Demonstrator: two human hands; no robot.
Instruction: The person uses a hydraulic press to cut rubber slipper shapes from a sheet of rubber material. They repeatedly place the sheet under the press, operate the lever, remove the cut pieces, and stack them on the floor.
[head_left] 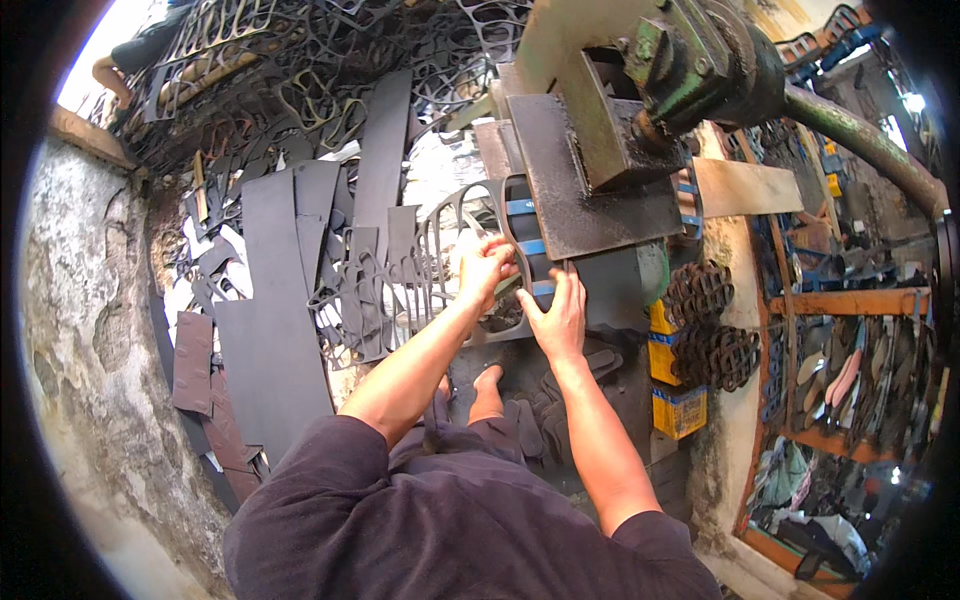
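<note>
My left hand [484, 272] is closed, its fingertips pinched together over a black rubber sheet with sole-shaped cut-outs [440, 232]. What lies between those fingers is too small to make out. Close to its right, my right hand [558, 312] has its fingers stretched out and its thumb apart, at the near end of a dark piece with blue bars [531, 247]. That piece lies partly under the flat, worn metal plate [585, 215] of a green press [690, 70], so its far side is hidden.
Black rubber strips [270, 365] and cut-out scraps cover the left side, beside a stained wall [95, 320]. Yellow crates [680, 410] stand at right below dark ring-like pieces [700, 300]. Shelves [850, 303] hold soles. At upper left, another person's arm [110, 78] shows.
</note>
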